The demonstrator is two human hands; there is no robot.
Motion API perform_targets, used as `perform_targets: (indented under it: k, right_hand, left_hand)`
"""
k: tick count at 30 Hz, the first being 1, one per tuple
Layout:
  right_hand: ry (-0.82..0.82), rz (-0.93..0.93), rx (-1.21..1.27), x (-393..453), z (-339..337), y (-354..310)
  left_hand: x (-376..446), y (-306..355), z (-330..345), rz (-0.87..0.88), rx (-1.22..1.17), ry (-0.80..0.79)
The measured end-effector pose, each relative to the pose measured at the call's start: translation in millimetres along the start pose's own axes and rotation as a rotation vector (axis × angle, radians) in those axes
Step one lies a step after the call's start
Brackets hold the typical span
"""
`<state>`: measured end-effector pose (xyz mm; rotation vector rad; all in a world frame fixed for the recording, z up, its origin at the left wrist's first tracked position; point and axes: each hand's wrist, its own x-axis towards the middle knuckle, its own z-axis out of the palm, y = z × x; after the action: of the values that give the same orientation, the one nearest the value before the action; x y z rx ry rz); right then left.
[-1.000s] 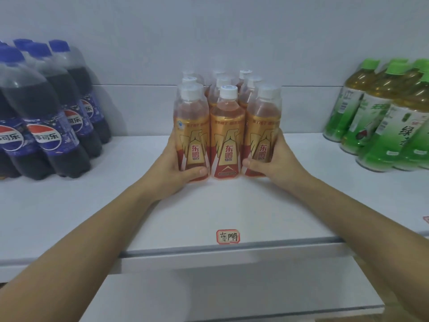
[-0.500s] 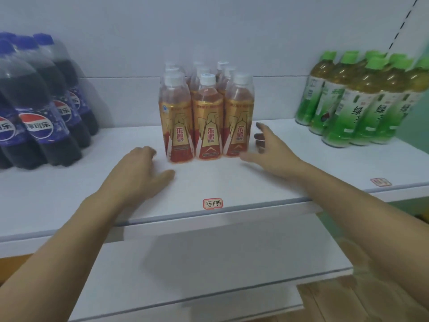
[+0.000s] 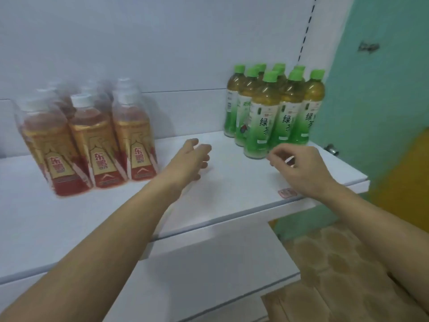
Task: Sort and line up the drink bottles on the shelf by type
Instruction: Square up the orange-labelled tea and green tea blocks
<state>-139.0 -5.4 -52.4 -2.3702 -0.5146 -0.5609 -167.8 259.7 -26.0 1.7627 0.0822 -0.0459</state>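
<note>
Here, both hands hover empty with loosely curled fingers over the bare shelf [image 3: 220, 194] strip, left hand [image 3: 192, 159] beside the orange-labelled bottles [image 3: 92, 145], right hand [image 3: 299, 168] near the shelf's front edge, just before the green tea bottles [image 3: 271, 112].

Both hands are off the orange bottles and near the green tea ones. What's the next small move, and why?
Probably close both hands around the green tea bottles and square them up. The orange bottles stand in neat rows, while the green cluster looks staggered. The right hand hovers by the front green bottle and the left hand is between the groups; neither holds anything.
</note>
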Motion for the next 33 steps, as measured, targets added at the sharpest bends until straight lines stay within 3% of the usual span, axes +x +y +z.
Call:
perform_targets:
  k: [5,8,11,14,18,26,29,33]
  right_hand:
    - [0.414,0.312,0.416,45.3,-46.1,95.0]
    - [0.495,0.523,0.706,91.2,-53.7,133.5]
    - [0.251,0.684,0.919,133.6,-44.0,162.4]
    - [0.014,0.676,1.089,165.0,-34.6,177.3]
    - [-0.216,0.621,1.278,172.4,-20.2,181.1]
    - [-0.368,0.525,1.306,178.6,-0.9,189.5]
    - [-0.338,0.515,1.285,176.8,4.0,182.7]
    - [-0.354,0.544,1.043,164.3,2.3,163.9]
  left_hand:
    - [70.3,29.6,69.9,-0.101,-0.161,0.125]
    - [100.0,35.6,99.2,-0.14,-0.204,0.211]
    - [116.3,37.9,117.8,-0.157,-0.295,0.276]
    - [131.9,42.0,133.2,-0.102,-0.371,0.367]
    - [148.2,39.1,157.2,-0.024,-0.511,0.262]
    - [167.2,30.1,159.2,0.038,-0.45,0.276]
    - [168.0,26.8,152.6,0.047,-0.479,0.286]
    - [166.5,22.9,144.4,0.025,-0.539,0.262]
